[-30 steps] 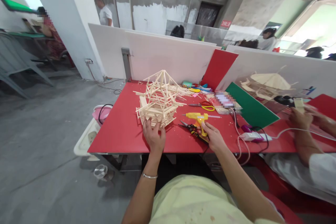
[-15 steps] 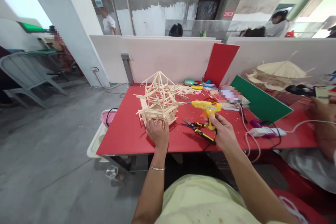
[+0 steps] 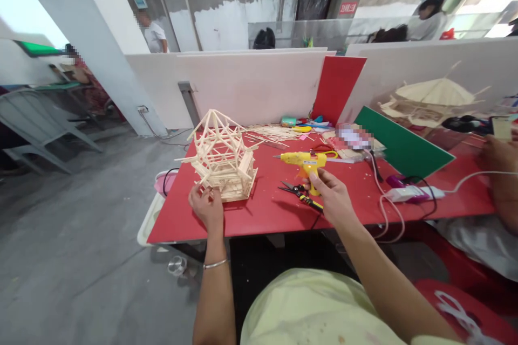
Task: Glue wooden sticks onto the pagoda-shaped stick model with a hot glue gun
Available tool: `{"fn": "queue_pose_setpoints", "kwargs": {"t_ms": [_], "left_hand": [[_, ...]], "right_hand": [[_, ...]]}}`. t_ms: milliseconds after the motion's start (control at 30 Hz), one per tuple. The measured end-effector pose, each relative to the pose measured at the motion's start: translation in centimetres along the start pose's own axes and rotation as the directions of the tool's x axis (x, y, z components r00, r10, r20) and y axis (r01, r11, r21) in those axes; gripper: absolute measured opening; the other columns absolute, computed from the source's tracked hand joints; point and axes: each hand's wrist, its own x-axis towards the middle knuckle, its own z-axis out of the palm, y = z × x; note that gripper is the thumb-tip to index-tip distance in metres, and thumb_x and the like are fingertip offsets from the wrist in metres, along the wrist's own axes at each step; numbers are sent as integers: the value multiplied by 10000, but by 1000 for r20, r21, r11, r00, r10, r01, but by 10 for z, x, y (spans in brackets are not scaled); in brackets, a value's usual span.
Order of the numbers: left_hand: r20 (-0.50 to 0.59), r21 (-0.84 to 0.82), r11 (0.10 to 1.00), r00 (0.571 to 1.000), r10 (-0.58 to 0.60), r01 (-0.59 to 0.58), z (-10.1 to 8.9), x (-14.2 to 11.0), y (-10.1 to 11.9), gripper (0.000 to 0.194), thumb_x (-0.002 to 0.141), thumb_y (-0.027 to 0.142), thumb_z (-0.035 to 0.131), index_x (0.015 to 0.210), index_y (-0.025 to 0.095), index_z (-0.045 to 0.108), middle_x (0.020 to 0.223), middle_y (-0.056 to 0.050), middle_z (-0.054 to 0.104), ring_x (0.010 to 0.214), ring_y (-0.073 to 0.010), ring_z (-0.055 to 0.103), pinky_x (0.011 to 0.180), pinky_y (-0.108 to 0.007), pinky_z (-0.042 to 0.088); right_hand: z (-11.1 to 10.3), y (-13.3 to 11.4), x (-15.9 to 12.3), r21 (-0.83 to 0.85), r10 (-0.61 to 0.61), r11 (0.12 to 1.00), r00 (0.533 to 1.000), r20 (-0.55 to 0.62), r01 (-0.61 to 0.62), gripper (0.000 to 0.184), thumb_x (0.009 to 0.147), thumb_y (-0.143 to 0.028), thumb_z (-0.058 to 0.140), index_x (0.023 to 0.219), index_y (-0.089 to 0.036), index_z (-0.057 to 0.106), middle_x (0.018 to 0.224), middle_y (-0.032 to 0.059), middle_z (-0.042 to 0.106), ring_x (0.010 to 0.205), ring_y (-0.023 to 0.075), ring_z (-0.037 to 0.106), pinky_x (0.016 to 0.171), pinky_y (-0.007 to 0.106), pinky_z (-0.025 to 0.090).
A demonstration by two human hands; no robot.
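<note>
A pavilion-like model of thin wooden sticks (image 3: 224, 164) stands upright on the red tabletop (image 3: 259, 218), its pointed roof frame uncovered. My left hand (image 3: 207, 206) grips the model's lower front left edge, fingers curled over it. My right hand (image 3: 329, 191) is wrapped round the handle of a yellow hot glue gun (image 3: 303, 160), its nozzle pointing left towards the model but apart from it. Below the gun lie pliers-like cutters with black and yellow handles (image 3: 301, 194), partly hidden by my right hand.
Loose sticks (image 3: 271, 133) lie behind the model, near red-handled scissors (image 3: 326, 152). A green board (image 3: 404, 145) leans to the right, by a white power strip (image 3: 410, 194) with cords. Another stick model (image 3: 433, 99) and a co-worker's arm (image 3: 502, 172) are at far right.
The stick model has moved left and turned, with my left hand shifting to its front left edge. The glue gun has moved slightly left, and my view has shifted a little.
</note>
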Motion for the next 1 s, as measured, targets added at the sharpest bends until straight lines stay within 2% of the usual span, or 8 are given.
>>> {"fn": "queue_pose_setpoints", "kwargs": {"t_ms": [100, 267, 400, 500, 667, 833, 1000], "left_hand": [[-64, -39, 999, 997, -39, 37, -2, 6, -7, 202, 859, 361, 629, 901, 194, 735, 1291, -123, 623, 1284, -299, 510, 1123, -462, 424], [-56, -49, 999, 998, -9, 6, 0, 4, -3, 255, 857, 403, 643, 949, 181, 728, 1353, -135, 597, 1302, -295, 507, 1136, -461, 420], [-51, -28, 999, 999, 15, -17, -1, 2, -2, 256, 876, 405, 626, 955, 181, 722, 1353, -136, 599, 1295, -296, 511, 1118, -465, 431], [-57, -26, 998, 997, 52, -53, 0, 2, -5, 260, 883, 412, 631, 963, 181, 719, 1364, -135, 597, 1291, -296, 515, 1114, -460, 434], [-70, -11, 997, 995, 71, -72, 1, 0, -6, 251, 880, 402, 640, 965, 179, 719, 1366, -139, 596, 1299, -301, 515, 1113, -469, 436], [-67, 2, 997, 994, 83, -83, 0, 0, -4, 228, 881, 387, 637, 966, 193, 719, 1353, -130, 605, 1276, -303, 537, 1089, -468, 459], [-63, -12, 995, 993, 98, -99, -1, 0, -4, 238, 885, 384, 641, 976, 178, 717, 1355, -143, 603, 1295, -297, 521, 1110, -471, 436]], "right_hand": [[17, 0, -3, -76, -51, 996, 998, 23, 52, 455, 683, -525, 859, 1016, -231, 755, 866, 8, 736, 723, 132, 656, 665, 243, 541], [52, 4, 2, -69, -108, 991, 989, 102, 115, 506, 704, -524, 839, 1096, -216, 750, 1062, 39, 748, 918, 195, 678, 802, 307, 566], [75, 15, 13, -116, -192, 972, 974, 122, 206, 467, 719, -534, 818, 1041, -199, 766, 1040, 48, 752, 941, 202, 678, 850, 307, 550], [88, 24, 20, -114, -212, 967, 969, 128, 227, 458, 722, -542, 809, 1028, -203, 768, 1022, 46, 755, 932, 197, 675, 881, 316, 539], [101, 31, 26, -99, -245, 962, 963, 111, 256, 467, 719, -548, 805, 1027, -201, 754, 1036, 42, 749, 953, 204, 661, 906, 320, 526], [110, 34, 33, -64, -305, 946, 939, 159, 318, 411, 732, -525, 794, 1006, -221, 752, 974, 14, 738, 881, 191, 650, 848, 305, 523], [115, 37, 37, -70, -322, 940, 934, 153, 335, 394, 735, -515, 788, 998, -223, 754, 962, 11, 728, 863, 192, 640, 841, 314, 516]]}}
